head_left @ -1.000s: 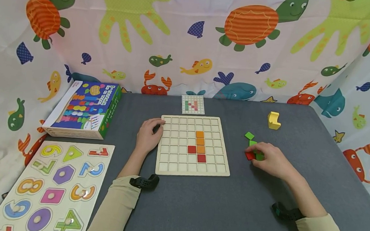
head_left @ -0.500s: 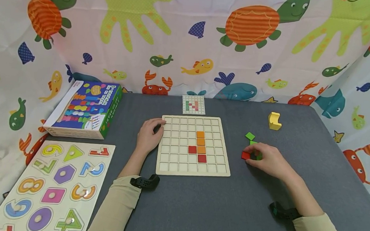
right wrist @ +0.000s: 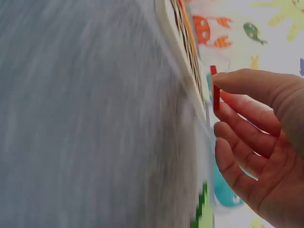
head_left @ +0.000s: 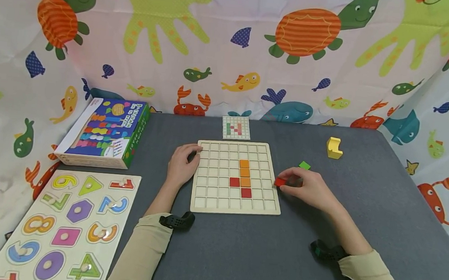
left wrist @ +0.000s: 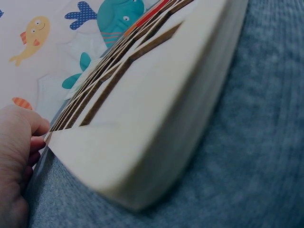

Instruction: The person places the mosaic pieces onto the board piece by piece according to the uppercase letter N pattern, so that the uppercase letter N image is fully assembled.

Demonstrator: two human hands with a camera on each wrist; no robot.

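A pale wooden grid board (head_left: 223,206) lies mid-table, holding three orange tiles (head_left: 244,172) in a column and two red tiles (head_left: 246,193). At its upper left edge my left hand (head_left: 181,165) grips the rim, thumb and fingertips close together at the corner in the left wrist view. Thumb and index finger of my right hand (head_left: 309,188) pinch a thin red square tile (right wrist: 216,92). That tile overlaps the board's right edge in the head view. A green tile (head_left: 304,165) shows just beyond the right hand, which hides the other loose tiles from above.
Behind the board lies a small pattern card (head_left: 236,127) with coloured squares. A yellow block (head_left: 334,148) stands at the back right. On the left are a colourful box (head_left: 106,130) and a number-and-shape puzzle board (head_left: 59,223). A printed cloth (head_left: 153,86) hangs behind the table.
My right hand has picked a red tile from the loose pile and carried it left to the board's right side. The left hand has stayed at the board's edge.
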